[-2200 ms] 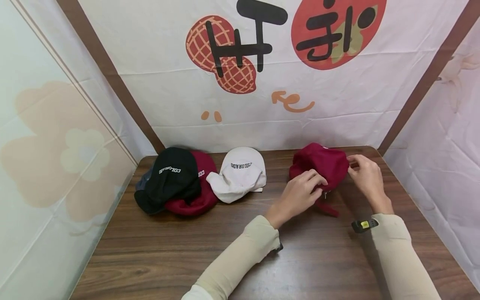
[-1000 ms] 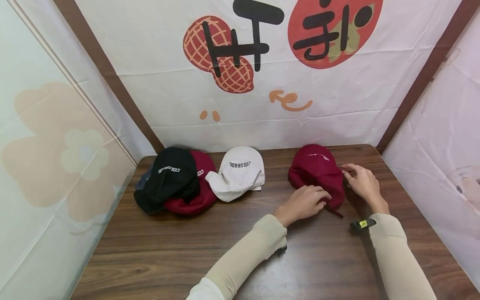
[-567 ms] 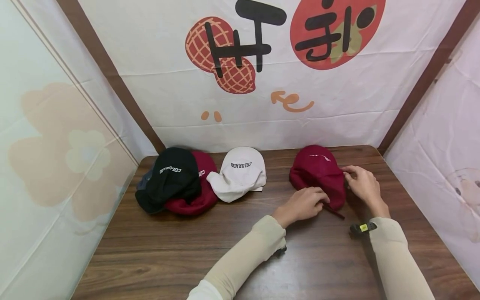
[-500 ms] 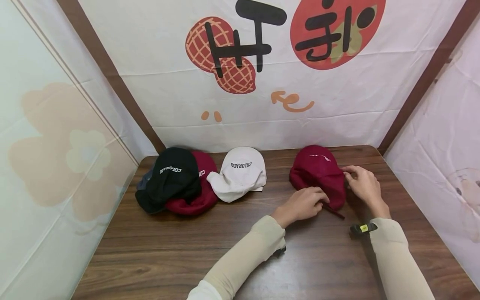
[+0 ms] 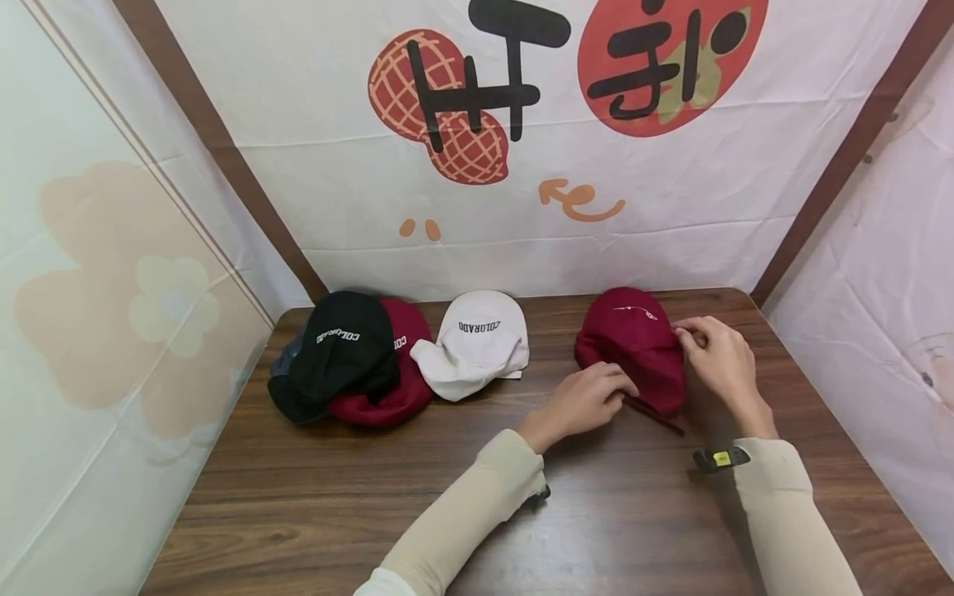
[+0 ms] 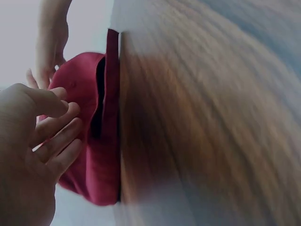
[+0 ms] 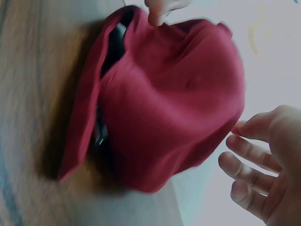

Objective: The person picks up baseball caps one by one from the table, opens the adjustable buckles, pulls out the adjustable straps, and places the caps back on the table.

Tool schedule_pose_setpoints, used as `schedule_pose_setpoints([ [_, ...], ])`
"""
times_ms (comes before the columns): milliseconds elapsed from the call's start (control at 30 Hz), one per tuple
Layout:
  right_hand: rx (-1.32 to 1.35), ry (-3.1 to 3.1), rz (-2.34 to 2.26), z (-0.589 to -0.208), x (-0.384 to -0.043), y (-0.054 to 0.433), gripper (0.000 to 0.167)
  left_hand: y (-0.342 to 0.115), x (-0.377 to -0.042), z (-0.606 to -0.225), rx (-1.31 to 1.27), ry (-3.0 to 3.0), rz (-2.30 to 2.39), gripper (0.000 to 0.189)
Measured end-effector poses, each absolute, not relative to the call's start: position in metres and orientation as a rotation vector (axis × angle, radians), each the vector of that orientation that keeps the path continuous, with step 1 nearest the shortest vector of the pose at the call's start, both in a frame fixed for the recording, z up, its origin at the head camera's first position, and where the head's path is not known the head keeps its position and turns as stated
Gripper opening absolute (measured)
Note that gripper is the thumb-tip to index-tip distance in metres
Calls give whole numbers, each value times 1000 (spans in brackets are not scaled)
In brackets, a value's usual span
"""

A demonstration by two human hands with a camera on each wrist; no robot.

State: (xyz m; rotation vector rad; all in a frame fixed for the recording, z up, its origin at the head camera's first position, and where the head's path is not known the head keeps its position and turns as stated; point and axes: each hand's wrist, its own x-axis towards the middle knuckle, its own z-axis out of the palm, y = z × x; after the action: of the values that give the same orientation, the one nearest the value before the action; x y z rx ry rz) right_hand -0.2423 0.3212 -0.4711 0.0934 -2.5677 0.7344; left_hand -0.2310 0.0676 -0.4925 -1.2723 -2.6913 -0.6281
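A maroon cap sits crown up at the right of the table, its lettering facing the back wall. My left hand is at the cap's near left side, with bent, loose fingers overlapping the crown in the left wrist view. My right hand is at its right side, thumb and forefinger close together at the cloth in the head view. In the right wrist view its fingers are spread, and one tip meets the cap's edge. The cap's back strap sticks out near the tabletop.
On the left, a black cap lies over another maroon cap and a dark blue cap. A white cap lies between that pile and my hands. A printed cloth wall rises behind the wooden table.
The maroon cap has settled lower and turned so its lettering shows. My left hand has just drawn back a little to the left; my right hand has shifted slightly up along the cap's side.
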Motion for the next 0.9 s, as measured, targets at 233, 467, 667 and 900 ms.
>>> schedule_pose_setpoints([
  [233, 169, -2492, 747, -455, -237, 298, 15, 42, -237, -476, -1206, -2696, -619, 25],
  [467, 279, -2423, 739, -452, -234, 276, 13, 16, -242, -462, -1124, -2652, -635, 23],
  [667, 372, -2371, 730, -451, -229, 255, 11, -7, -246, -455, -1071, -2568, -698, 24],
  [900, 497, -2356, 760, -453, -224, 230, 10, -34, -244, -454, -1006, -2524, -837, 22],
])
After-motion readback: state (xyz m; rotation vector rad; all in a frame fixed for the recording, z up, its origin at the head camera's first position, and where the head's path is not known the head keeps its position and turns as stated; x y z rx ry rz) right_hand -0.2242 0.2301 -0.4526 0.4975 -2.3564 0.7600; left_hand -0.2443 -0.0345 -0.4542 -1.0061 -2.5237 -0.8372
